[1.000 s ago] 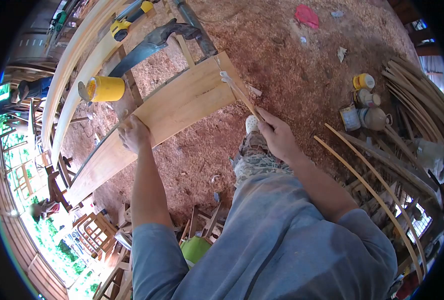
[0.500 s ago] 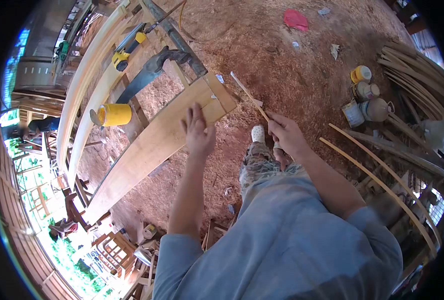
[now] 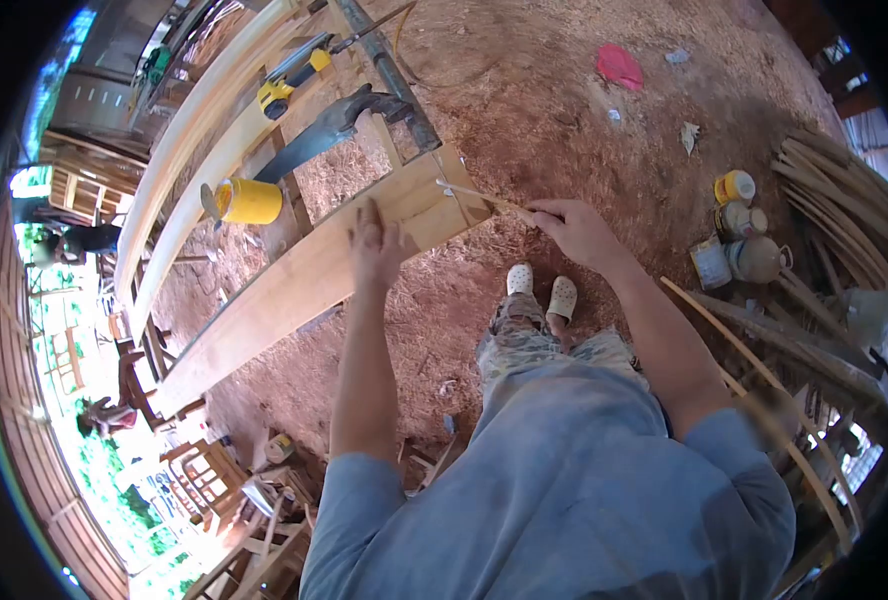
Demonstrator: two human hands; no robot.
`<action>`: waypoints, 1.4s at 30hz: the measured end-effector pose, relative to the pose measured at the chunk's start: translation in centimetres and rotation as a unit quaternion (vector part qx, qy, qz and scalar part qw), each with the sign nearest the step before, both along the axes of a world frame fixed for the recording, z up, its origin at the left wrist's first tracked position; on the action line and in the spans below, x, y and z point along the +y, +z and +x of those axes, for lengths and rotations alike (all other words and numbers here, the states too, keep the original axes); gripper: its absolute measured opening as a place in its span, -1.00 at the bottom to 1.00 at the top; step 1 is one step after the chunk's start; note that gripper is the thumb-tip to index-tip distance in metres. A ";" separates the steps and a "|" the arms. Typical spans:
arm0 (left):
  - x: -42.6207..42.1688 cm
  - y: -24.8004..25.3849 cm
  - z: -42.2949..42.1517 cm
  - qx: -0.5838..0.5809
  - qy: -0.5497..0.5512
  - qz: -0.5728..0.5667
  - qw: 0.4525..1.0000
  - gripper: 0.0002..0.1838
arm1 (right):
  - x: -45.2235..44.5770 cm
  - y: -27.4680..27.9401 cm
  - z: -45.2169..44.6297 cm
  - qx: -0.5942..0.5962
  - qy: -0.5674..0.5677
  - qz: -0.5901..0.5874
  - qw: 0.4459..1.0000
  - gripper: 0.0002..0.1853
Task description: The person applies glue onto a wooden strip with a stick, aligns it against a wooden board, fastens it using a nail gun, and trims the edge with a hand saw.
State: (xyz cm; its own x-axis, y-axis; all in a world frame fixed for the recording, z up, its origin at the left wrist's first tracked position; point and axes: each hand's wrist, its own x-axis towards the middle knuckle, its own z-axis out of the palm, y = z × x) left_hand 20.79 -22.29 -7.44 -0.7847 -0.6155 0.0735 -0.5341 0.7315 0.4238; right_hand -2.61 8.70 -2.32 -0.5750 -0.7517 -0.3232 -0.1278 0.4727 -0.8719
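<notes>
A long, curved wooden board (image 3: pixel 264 315) runs diagonally across the left side, with a joint line and a white smear near its squared end. My left hand (image 3: pixel 372 250) lies on its face near that end, fingers extended and open. Pinched in my right hand (image 3: pixel 574 232) is a thin wooden stick (image 3: pixel 499 202). The stick's pale tip is over the board's end, beside the smear; whether it touches the wood I cannot tell. A yellow tub (image 3: pixel 254 201) lies just beyond the board, and a handsaw (image 3: pixel 314 145) rests behind it.
Curved planks (image 3: pixel 189 125) stretch along the left, with a yellow power tool (image 3: pixel 276 97) on one. A metal pipe (image 3: pixel 394 80) reaches the board's end. Containers (image 3: pixel 754 255) and stacked strips (image 3: pixel 834 180) stand at right. A person (image 3: pixel 89 243) is at far left.
My right hand has brought the stick's tip from beside the board to over its end. My left hand stays on the board. The camera view has shifted slightly.
</notes>
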 end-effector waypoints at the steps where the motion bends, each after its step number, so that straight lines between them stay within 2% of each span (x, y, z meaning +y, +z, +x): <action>1: -3.3 -3.7 1.9 0.002 0.011 -0.067 0.998 -0.25 | -0.5 -0.5 -0.6 0.047 0.020 -0.027 0.998 -0.67; 2: -6.6 -7.4 3.8 0.004 0.026 -0.133 0.991 -0.25 | -0.9 -0.8 -1.4 0.093 0.039 -0.055 0.993 -0.67; 4: -5.4 -1.7 3.8 0.001 0.212 -0.054 0.976 -0.26 | -1.9 -0.7 -3.2 0.092 0.066 -0.023 0.993 -0.67; 7: -5.6 0.3 4.6 0.039 0.277 -0.068 0.958 -0.28 | -2.8 0.9 -4.7 0.103 0.106 0.021 0.989 -0.68; 9: -4.6 1.1 4.2 -0.005 0.279 -0.089 0.956 -0.28 | -3.3 0.9 -5.3 0.116 0.130 0.036 0.984 -0.68; 12: -3.8 1.9 3.9 0.024 0.280 -0.102 0.954 -0.28 | -3.7 0.3 -6.3 0.121 0.148 0.035 0.981 -0.69; 15: -3.7 2.1 3.9 0.030 0.276 -0.108 0.955 -0.28 | -3.3 1.1 -7.3 0.084 0.187 0.083 0.975 -0.68; 17: -4.2 1.4 4.1 0.046 0.277 -0.113 0.953 -0.30 | -1.8 1.0 -8.0 -0.111 0.197 0.037 0.973 -0.66; 18: -4.1 1.5 4.1 0.046 0.276 -0.113 0.953 -0.30 | -0.9 0.4 -7.9 -0.112 0.196 0.037 0.974 -0.66; 20: -3.9 1.7 4.2 0.033 0.272 -0.097 0.957 -0.36 | 1.4 -1.6 -6.5 -0.217 0.112 -0.024 0.969 -0.64; 21: -3.8 1.6 4.2 0.031 0.268 -0.097 0.958 -0.36 | 2.2 -1.9 -5.1 -0.219 0.108 -0.024 0.969 -0.64; 23: -4.0 1.4 4.3 0.014 0.263 -0.108 0.959 -0.42 | 3.2 -1.8 -1.4 -0.275 0.003 -0.002 0.962 -0.59; 24: -4.0 1.2 4.4 0.013 0.259 -0.109 0.960 -0.42 | 3.6 -1.7 0.2 -0.276 0.000 -0.003 0.961 -0.59; 26: -4.1 0.9 4.5 -0.002 0.246 -0.122 0.962 -0.44 | 3.9 -1.6 3.1 -0.378 -0.093 -0.020 0.921 -0.58; 30: -4.0 1.0 4.3 -0.022 0.228 -0.119 0.966 -0.45 | 3.4 -0.8 6.8 -0.473 -0.119 -0.060 0.871 -0.57; 33: -3.7 1.5 4.2 -0.042 0.234 -0.119 0.964 -0.46 | 2.7 -0.1 7.8 -0.468 -0.139 -0.048 0.872 -0.58; 38: -4.1 1.1 4.4 0.003 0.226 -0.127 0.966 -0.47 | 1.9 -2.1 8.4 -0.428 -0.127 -0.034 0.894 -0.57; 42: -4.3 0.8 4.5 0.040 0.223 -0.131 0.965 -0.47 | 1.5 -1.4 8.7 -0.383 -0.121 -0.015 0.916 -0.56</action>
